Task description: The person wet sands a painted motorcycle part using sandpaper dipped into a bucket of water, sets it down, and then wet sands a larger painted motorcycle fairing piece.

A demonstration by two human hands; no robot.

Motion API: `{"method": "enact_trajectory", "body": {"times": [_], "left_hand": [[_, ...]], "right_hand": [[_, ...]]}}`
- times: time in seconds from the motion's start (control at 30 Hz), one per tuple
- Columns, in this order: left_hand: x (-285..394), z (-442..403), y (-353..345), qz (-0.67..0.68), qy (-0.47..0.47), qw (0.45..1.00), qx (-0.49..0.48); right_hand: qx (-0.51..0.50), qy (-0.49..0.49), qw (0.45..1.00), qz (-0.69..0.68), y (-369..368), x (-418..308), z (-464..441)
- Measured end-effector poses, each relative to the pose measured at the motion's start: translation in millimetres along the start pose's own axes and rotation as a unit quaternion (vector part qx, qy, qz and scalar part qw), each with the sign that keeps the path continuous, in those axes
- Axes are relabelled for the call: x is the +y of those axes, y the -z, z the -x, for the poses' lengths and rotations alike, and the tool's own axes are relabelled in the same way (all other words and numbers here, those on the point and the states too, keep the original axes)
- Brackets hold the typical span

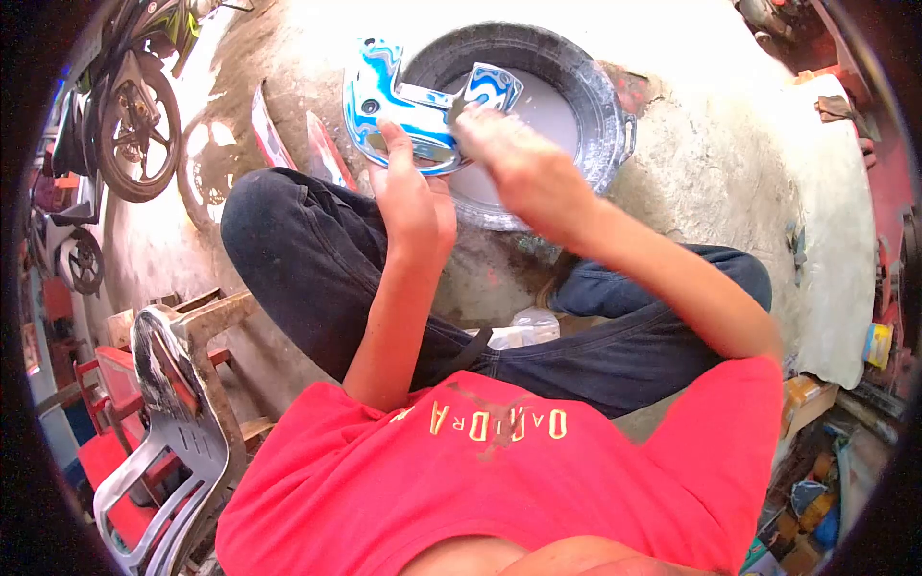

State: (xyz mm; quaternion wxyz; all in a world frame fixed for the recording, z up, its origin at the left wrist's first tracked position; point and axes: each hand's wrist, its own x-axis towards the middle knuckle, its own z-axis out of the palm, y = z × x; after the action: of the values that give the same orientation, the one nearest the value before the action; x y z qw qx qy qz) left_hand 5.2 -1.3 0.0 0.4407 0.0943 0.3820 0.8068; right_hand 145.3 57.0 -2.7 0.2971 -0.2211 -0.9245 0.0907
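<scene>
The left hand (415, 197) grasps the blue-and-white panel (408, 117) by its near edge, apparently steadying it against the blurred right hand (528, 168), whose grip cannot be determined, with the basin (600, 120) beyond both hands, presumably catching drips.

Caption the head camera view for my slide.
Left hand grips a blue-and-white panel, with the right hand blurred against it, at a tub of pale liquid.
</scene>
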Motion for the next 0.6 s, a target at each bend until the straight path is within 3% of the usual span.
{"method": "enact_trajectory", "body": {"times": [0.07, 0.17, 0.3, 0.4, 0.47, 0.6], "left_hand": [[3.9, 1.2, -0.4, 0.007, 0.018, 1.000, -0.013], [-0.4, 6.7, -6.4, 0.000, -0.007, 1.000, -0.004], [-2.3, 7.1, -7.4, -0.001, -0.033, 0.999, -0.013], [-1.2, 4.9, -4.3, 0.005, -0.016, 1.000, -0.025], [-2.1, 9.3, -7.5, 0.008, -0.017, 1.000, -0.022], [1.1, 8.5, -6.7, -0.001, -0.012, 1.000, -0.026]], "right_hand": [[0.000, 0.020, 1.000, 0.007, -0.9, 1.9, -0.5], [-0.031, -0.104, 0.994, -0.028, 12.8, 35.2, -15.0], [0.007, -0.034, 0.999, 0.001, -4.5, -2.3, -1.5], [-0.007, -0.011, 1.000, 0.015, 6.6, 16.4, -9.2], [-0.011, -0.123, 0.992, -0.010, 11.5, 43.2, -17.1], [0.009, -0.012, 1.000, 0.019, -1.7, 3.3, -1.9]]}}
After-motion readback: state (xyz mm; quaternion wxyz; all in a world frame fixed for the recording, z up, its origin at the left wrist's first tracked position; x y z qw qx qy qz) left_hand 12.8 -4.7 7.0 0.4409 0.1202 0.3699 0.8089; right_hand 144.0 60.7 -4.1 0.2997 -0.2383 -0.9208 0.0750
